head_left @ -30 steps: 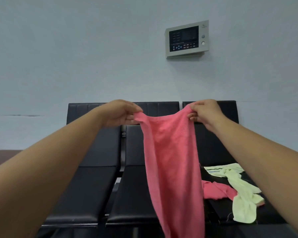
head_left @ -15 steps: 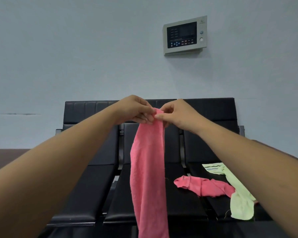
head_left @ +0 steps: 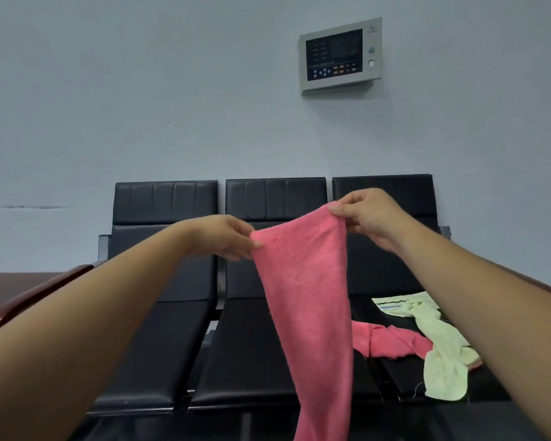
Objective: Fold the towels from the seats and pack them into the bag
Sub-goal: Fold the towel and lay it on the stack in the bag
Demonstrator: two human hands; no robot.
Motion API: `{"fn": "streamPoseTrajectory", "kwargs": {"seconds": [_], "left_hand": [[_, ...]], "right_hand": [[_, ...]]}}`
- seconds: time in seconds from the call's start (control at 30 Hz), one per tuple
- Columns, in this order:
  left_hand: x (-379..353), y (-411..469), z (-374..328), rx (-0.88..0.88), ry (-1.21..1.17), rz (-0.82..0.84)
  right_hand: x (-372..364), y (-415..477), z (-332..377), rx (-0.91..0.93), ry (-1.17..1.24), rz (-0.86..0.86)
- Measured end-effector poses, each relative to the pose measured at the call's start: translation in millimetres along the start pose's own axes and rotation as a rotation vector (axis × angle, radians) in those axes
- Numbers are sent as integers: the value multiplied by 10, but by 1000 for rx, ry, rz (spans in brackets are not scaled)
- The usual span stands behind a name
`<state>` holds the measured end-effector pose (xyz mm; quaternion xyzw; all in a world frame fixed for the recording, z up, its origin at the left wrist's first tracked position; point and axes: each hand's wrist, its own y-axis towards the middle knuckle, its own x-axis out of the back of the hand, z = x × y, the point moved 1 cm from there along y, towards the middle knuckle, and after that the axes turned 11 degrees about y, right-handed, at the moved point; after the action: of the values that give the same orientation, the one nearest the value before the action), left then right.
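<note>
The left hand [head_left: 226,237] pinches one top corner of the long pink terry towel [head_left: 309,297], grip closed on the cloth; the right hand [head_left: 366,218] pinches the other corner, a little higher; the towel hangs in front of the middle black padded seat [head_left: 252,354]; a crumpled pink towel [head_left: 392,340] and a pale yellow towel [head_left: 439,351] lie on the right seat [head_left: 395,377].
</note>
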<state>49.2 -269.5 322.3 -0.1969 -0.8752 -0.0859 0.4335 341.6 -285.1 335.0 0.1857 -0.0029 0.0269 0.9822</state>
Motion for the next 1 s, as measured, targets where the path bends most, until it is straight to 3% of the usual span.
{"fn": "streamPoseTrajectory", "kwargs": {"seconds": [0.1, 0.17, 0.23, 0.3, 0.37, 0.47, 0.57, 0.7, 0.87, 1.0], "left_hand": [[28, 25, -150, -172, -430, -155], [58, 42, -272, -216, -533, -249], [52, 89, -325, -149, -468, -377], [22, 156, -297, -46, -337, -529], [-39, 205, -245, -20, -299, -580], [-134, 221, -181, -40, -314, -557], [-235, 198, -212, -99, -321, -508], [-365, 224, -338, -139, -303, -411], [-496, 295, -268, -150, -384, -478], [-867, 348, 56, -81, -407, -124]], "right_hand": [[89, 11, -26, 44, 72, -82], [128, 62, -10, 115, 208, -135], [129, 127, -42, 143, 168, -162], [99, 179, -130, 129, -63, -168], [67, 184, -227, 126, -150, -164], [31, 132, -309, 115, -11, -80], [-73, 76, -393, 51, 115, 132], [-352, -18, -489, -126, 75, 349], [-458, -5, -490, -127, 121, 225], [-376, 104, -501, -141, 376, 94]]}}
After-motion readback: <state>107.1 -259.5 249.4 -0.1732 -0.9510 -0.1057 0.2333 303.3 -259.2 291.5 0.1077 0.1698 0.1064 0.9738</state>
